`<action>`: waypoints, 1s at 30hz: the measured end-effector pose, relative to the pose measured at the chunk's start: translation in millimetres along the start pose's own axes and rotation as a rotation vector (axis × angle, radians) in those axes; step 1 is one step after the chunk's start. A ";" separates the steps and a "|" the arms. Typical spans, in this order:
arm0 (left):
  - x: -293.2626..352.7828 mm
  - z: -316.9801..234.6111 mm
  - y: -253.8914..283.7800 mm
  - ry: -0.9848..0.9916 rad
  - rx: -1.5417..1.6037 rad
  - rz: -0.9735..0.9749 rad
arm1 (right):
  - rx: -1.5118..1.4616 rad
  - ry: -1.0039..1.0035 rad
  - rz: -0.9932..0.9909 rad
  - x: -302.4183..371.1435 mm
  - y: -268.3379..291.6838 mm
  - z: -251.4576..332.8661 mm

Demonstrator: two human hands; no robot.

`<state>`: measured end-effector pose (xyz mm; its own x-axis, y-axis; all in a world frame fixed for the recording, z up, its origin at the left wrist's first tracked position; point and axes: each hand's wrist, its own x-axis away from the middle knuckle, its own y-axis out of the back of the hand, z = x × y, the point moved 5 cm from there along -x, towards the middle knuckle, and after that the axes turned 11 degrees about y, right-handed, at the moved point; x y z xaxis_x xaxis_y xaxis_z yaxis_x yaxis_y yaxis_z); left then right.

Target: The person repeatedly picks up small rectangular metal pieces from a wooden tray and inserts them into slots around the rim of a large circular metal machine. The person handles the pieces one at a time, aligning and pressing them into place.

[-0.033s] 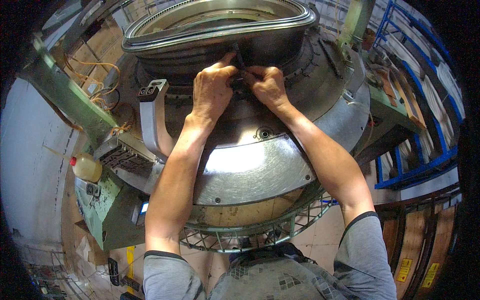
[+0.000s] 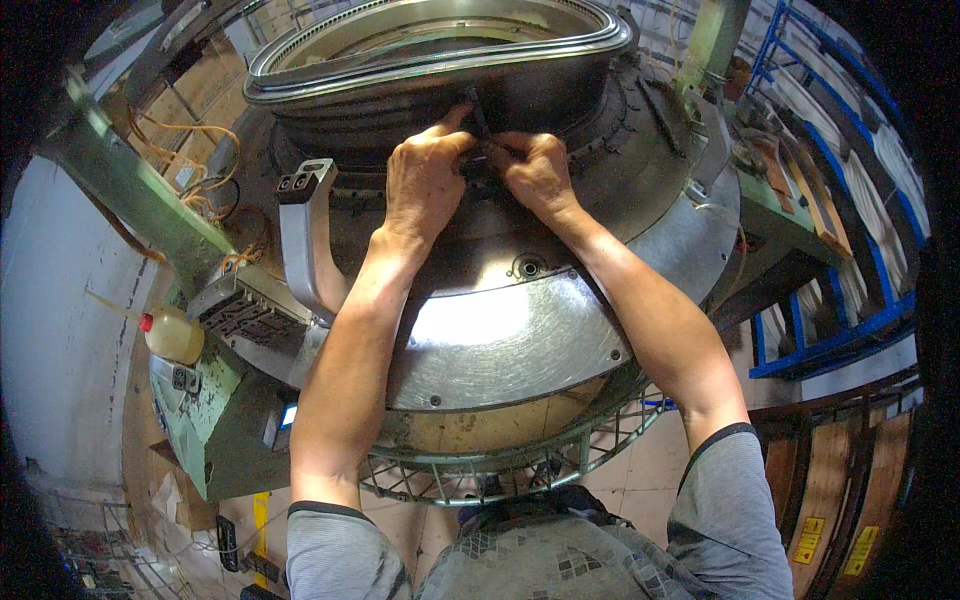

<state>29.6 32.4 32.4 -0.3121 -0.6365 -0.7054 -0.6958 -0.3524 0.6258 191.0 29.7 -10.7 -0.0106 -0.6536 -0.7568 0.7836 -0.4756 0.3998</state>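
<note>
My left hand is closed in a pinch, its index finger reaching up along a thin dark strip. From the other side, my right hand pinches with thumb and fingertips at the strip's lower end. Both sets of fingertips nearly meet, just in front of the dark cylinder wall of a large round machine. A metal ring with a toothed inner edge tops that cylinder. Shadow hides the strip's exact kind and its lower end. Below my wrists lies a shiny curved metal plate.
An upright metal bracket stands close to my left forearm. Farther left are a green machine arm, orange cables and a bottle of yellowish liquid with a red cap. A blue rack with white material stands on the right.
</note>
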 end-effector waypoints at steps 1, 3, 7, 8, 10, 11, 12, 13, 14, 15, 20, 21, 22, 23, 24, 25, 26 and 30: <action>0.1 -0.9 0.9 -0.027 0.024 -0.022 | 0.010 0.000 0.003 -0.1 0.0 -0.3; 0.0 -2.5 2.4 -0.081 0.073 -0.064 | 0.033 0.002 0.004 -0.3 0.2 -0.8; -1.1 -0.2 -0.5 -0.076 0.057 -0.057 | 0.040 0.000 -0.003 -0.8 0.0 -1.4; -1.0 0.1 -0.5 -0.078 0.060 -0.061 | 0.040 -0.005 -0.001 -0.8 -0.1 -1.7; -0.9 0.5 -0.8 -0.082 0.063 -0.064 | 0.039 -0.008 -0.001 -0.7 0.1 -1.9; -1.0 0.6 -0.8 -0.083 0.062 -0.063 | 0.039 -0.006 -0.003 -0.6 0.4 -1.9; -1.0 0.6 -0.8 -0.084 0.060 -0.061 | 0.040 -0.002 -0.006 -0.4 0.5 -1.8; -1.0 0.6 -0.8 -0.079 0.057 -0.059 | 0.042 -0.011 -0.003 -0.3 0.4 -2.4; -0.9 0.5 -0.7 -0.074 0.054 -0.058 | 0.047 -0.017 -0.001 -0.2 0.2 -2.9; -0.8 0.4 -0.6 -0.070 0.051 -0.055 | 0.051 -0.023 0.002 -0.1 -0.1 -3.4; -0.1 -1.3 -0.1 -0.051 0.063 -0.029 | 0.081 0.010 -0.016 -0.9 0.0 -2.3; 0.2 -1.8 0.1 -0.053 0.057 -0.031 | 0.086 0.008 -0.012 -0.9 0.2 -2.2; 0.3 -1.9 0.0 -0.052 0.063 -0.026 | 0.080 0.008 -0.008 -0.8 0.2 -1.9; 0.4 -2.7 0.1 -0.063 0.066 -0.034 | 0.074 0.007 -0.005 -0.7 0.4 -1.5; 0.6 -3.2 0.2 -0.073 0.069 -0.042 | 0.067 0.007 -0.001 -0.7 0.6 -1.1; 0.4 -2.5 -0.6 -0.064 0.064 -0.029 | 0.069 0.002 -0.001 -0.6 0.7 -0.8; 0.1 -1.8 -1.5 -0.055 0.059 -0.016 | 0.070 -0.003 -0.001 -0.7 1.1 -0.6; -0.5 -0.5 -3.1 -0.058 0.050 0.000 | 0.058 -0.009 0.009 -1.7 0.6 0.0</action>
<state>32.2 33.4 30.9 -0.3479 -0.5952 -0.7243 -0.7266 -0.3171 0.6096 191.5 30.5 -9.2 -0.0095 -0.6630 -0.7486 0.7464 -0.5029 0.4359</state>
